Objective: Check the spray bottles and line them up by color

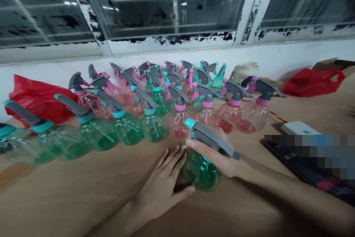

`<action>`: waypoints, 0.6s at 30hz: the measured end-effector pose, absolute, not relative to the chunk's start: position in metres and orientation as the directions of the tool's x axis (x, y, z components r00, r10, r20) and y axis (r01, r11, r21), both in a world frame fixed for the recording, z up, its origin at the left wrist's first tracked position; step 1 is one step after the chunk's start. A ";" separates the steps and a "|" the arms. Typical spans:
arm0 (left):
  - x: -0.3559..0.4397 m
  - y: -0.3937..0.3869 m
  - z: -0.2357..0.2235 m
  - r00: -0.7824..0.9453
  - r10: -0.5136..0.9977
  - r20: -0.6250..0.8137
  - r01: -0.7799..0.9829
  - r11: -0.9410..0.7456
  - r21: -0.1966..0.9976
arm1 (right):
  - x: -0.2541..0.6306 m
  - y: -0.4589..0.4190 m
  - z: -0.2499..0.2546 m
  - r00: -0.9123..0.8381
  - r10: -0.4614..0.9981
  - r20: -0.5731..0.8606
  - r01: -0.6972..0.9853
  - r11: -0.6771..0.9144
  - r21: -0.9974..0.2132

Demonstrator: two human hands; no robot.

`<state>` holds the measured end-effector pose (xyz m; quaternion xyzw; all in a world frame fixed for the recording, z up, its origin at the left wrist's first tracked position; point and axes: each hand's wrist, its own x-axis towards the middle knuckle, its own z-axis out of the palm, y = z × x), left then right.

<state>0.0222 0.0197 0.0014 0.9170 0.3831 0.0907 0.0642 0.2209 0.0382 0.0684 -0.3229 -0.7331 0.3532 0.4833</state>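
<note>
My right hand (224, 159) is closed round the neck of a green spray bottle (203, 174), just under its grey trigger head with a turquoise nozzle. The bottle is close to the tabletop, and I cannot tell whether its base touches. Fingers stretched out, my left hand (163, 185) lies to the left of this bottle, its thumb near the lower side. Just beyond both hands stands a pink spray bottle (179, 122). Left of it is a row of green spray bottles (129, 128) with grey and turquoise heads.
Several pink spray bottles (253, 117) continue the row rightward, with more behind. Red plastic bags (39, 96) (313, 81) lie at both ends. A phone (299, 166), a white device (301, 128) and a pale bag (246, 70) are on the right. Windows (166, 4) rise behind the table (83, 192).
</note>
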 end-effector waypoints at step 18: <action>0.022 0.019 -0.001 0.706 0.692 0.153 0.688 -0.721 0.082 | 0.221 0.039 0.061 -0.287 0.803 0.522 0.132 0.573 -0.809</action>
